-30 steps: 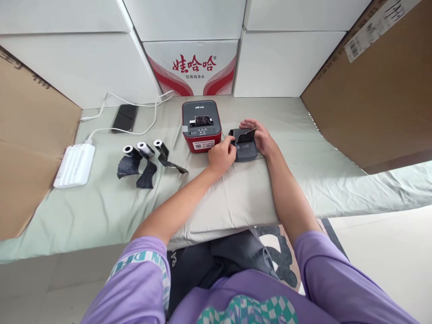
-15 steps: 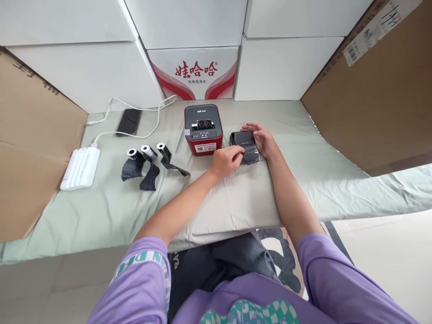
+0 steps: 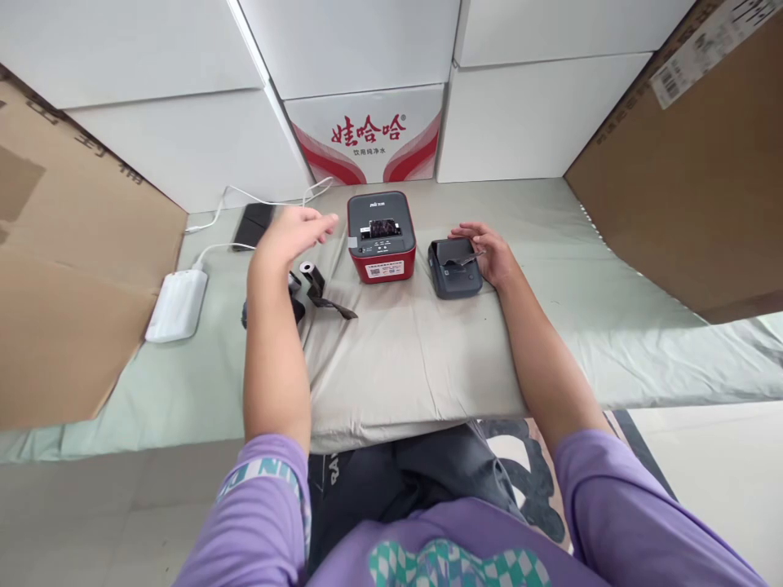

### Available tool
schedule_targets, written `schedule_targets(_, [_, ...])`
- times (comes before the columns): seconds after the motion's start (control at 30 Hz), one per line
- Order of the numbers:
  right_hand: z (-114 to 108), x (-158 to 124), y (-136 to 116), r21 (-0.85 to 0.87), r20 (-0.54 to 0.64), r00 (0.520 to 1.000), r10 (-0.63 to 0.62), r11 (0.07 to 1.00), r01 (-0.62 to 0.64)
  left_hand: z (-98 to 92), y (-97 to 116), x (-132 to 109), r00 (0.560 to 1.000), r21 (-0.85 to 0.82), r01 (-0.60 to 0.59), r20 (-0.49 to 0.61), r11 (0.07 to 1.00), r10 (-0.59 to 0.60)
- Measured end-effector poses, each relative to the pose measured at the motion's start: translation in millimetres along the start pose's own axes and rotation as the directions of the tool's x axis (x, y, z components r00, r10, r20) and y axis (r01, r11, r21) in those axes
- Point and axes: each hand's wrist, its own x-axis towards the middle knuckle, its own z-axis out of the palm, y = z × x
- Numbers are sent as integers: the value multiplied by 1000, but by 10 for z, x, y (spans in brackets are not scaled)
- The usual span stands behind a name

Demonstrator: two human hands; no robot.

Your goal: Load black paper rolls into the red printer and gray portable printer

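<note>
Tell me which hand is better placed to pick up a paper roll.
Left, probably. The left hand hovers open just above the rolls, left of the red printer. The right hand rests at the small dark printer, on the red printer's other side.

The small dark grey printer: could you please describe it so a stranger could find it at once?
Find the white carton with red characters at the back; a red-bodied printer stands before it. The small printer lies right of that, touching the right hand. It alone is flat and all dark grey.
</note>
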Motion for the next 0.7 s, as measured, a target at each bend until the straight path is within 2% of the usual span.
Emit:
schedule_targets(0.07, [8,-3,-2,5,-7,1000,-1,1000,1,82,-13,11,985,-70,64,167,996,-52])
schedule_targets(0.17, [19,-11,-6,9,-10,1000,-1,1000,1,218,1,45,959,-184,95,280,978,-40])
schedule_targets(0.33, [29,-23,-19,-31,-21,1000,-5,1000,4,257,-67,125,949,-177,167,296,970,-109])
schedule_targets(0.5, [27,-21,-20,-43,-25,1000,-6,999,5,217,-167,192,893,-127,243,416,962,-171])
schedule_targets(0.7, [29,-24,0,-24,-37,999,-19,1000,18,250,-160,204,888,-164,243,434,956,-152])
